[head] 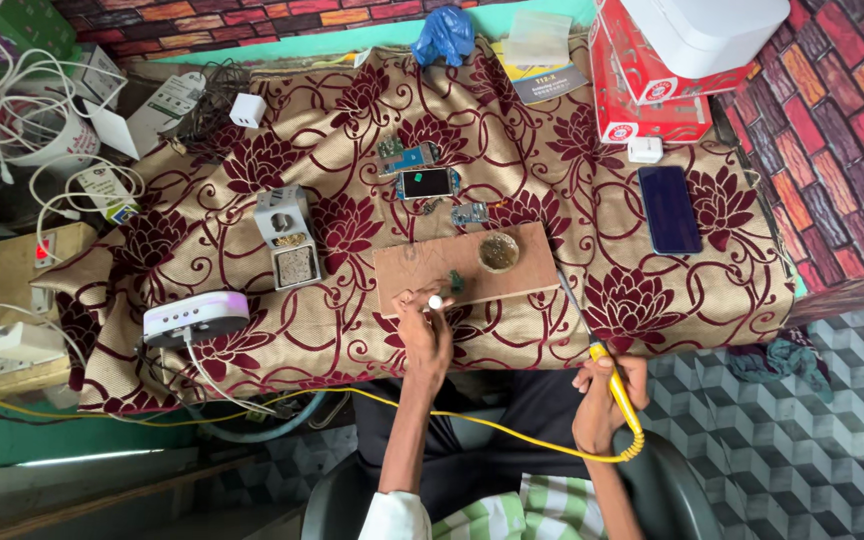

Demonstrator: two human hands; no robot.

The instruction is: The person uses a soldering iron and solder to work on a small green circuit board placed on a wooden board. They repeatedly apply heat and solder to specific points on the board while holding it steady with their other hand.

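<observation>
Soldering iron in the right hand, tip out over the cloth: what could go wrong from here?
1. The soldering iron points across the patterned cloth; a dip might scorch it.
2. Its yellow cord crosses the lap and could snag.
3. The left hand pinches something small at the board edge; it might drop.

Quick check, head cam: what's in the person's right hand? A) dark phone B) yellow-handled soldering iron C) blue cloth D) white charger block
B: the right hand grips the yellow-handled soldering iron, its thin tip reaching up toward the wooden board and its yellow cord trailing away; the dark phone lies untouched on the patterned cloth.
</observation>
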